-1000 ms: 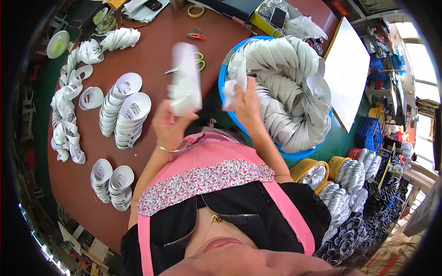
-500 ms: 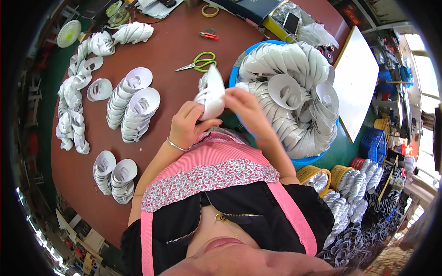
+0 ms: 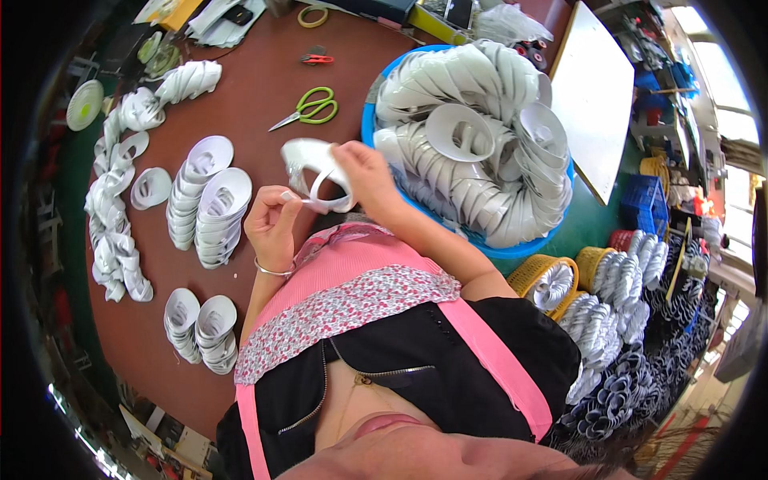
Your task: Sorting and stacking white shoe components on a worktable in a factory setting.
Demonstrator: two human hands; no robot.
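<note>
A glossy white piece with cut-out openings, shaped like a shoe upper point(image 3: 306, 152), is held up in front of my apron. My right hand point(image 3: 370, 180) is closed on its right side. My left hand point(image 3: 272, 226) pinches its lower left edge, thumb and forefinger together. Just beyond the held upper, green-handled scissors point(image 3: 310, 110) lie on the brown table. To the right, a blue tub point(image 3: 370, 120) is heaped with long nested rows of similar white uppers point(image 3: 504, 192).
Nested white stacks point(image 3: 220, 212) stand left of my hands, with shorter stacks point(image 3: 216, 320) nearer me. A tangled white chain of pieces point(image 3: 108, 200) lines the table's left side. Red snips point(image 3: 317, 56) and a tape roll point(image 3: 313, 15) lie farther back. Yellow baskets point(image 3: 532, 272) stand at lower right.
Both hands have moved left and slightly down with the upper. It has turned from upright and folded to spread, showing its openings. The whole view has also shifted.
</note>
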